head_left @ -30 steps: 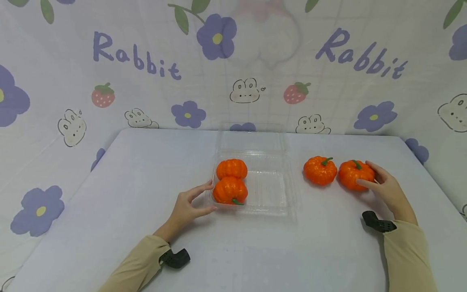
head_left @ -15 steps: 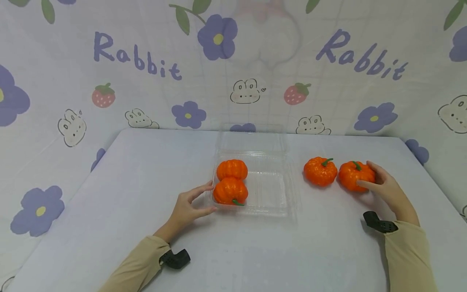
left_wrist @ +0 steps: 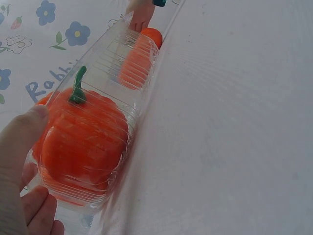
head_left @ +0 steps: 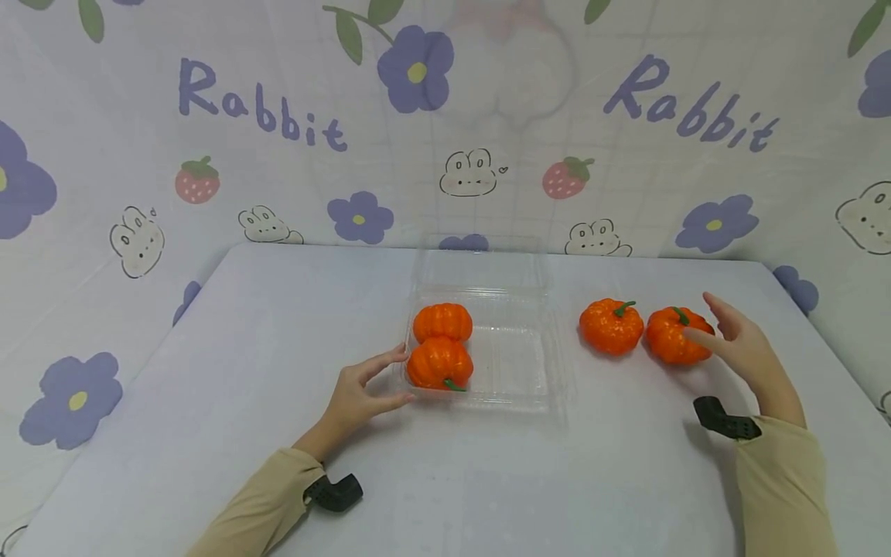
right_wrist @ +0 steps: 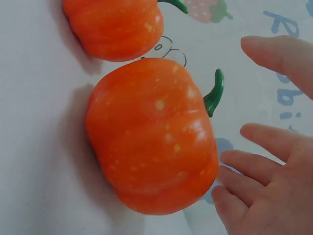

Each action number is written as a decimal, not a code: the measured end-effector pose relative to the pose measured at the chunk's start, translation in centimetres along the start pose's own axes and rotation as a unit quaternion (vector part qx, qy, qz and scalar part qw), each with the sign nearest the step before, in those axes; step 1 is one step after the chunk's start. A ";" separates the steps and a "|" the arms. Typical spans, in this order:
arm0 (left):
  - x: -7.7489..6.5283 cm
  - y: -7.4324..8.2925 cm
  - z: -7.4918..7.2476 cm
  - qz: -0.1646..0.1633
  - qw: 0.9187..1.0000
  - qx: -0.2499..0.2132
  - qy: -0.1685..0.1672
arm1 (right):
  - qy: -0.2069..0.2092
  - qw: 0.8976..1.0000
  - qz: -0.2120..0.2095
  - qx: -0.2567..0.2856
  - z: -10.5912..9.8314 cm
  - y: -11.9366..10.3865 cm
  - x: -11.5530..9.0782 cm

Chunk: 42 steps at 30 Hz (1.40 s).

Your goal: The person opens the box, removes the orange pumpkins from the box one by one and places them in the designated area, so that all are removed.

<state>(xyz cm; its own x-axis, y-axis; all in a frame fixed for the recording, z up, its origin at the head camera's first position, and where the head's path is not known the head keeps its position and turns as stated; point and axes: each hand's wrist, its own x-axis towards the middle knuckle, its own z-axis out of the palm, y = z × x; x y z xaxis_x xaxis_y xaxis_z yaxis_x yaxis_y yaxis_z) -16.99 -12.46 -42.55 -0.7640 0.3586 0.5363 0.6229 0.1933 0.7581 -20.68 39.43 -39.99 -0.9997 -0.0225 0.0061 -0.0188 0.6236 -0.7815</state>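
A clear plastic clamshell box [head_left: 511, 360] lies with its lid laid back. Two orange toy pumpkins [head_left: 440, 363] fill its left side, one in front of the other. My left hand [head_left: 356, 396] holds the box's front left corner between thumb and fingers, and in the left wrist view the thumb [left_wrist: 36, 117] lies on its wall. To the right of the box sit two more toy pumpkins, a left one [head_left: 611, 329] and a right one [head_left: 671, 337]. Beside the right one, my right hand [head_left: 748, 356] is spread; a gap shows between fingers and pumpkin [right_wrist: 154, 139] in the right wrist view.
The white table [head_left: 515, 480] meets a printed cloth backdrop [head_left: 278, 178] behind. The open lid [head_left: 480, 267] reaches back near the table's far edge. The box's right half shows bare plastic.
My right hand has loosened from the rightmost pumpkin; its fingers have lifted and moved slightly right. That pumpkin stays in place. My left hand and the box have not visibly moved.
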 end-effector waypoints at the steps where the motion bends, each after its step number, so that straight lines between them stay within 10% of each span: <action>1: 0.0 0.0 0.0 0.001 1.000 0.001 0.000 | -0.002 1.000 -0.004 0.001 0.0 -0.7 -0.3; 15: -0.1 0.1 0.0 0.000 1.000 0.002 0.003 | 0.023 0.996 -0.084 0.033 0.3 -7.7 -1.8; 28: -0.1 -0.1 0.0 0.005 1.000 0.001 0.004 | 0.084 0.965 -0.208 0.136 0.8 -10.2 -2.5; 42: 0.0 -0.1 0.0 -0.001 1.000 0.002 -0.002 | -0.014 0.873 -0.380 0.306 2.9 -12.5 -2.7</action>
<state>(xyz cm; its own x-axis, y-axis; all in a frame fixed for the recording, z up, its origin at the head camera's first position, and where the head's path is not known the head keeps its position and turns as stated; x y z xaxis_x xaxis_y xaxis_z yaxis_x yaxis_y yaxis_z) -17.06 -12.46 -42.62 -0.7641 0.3615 0.5342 0.6226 0.1966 0.7575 -17.71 29.46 -32.04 -0.7008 -0.2715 0.6596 -0.6572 -0.1138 -0.7451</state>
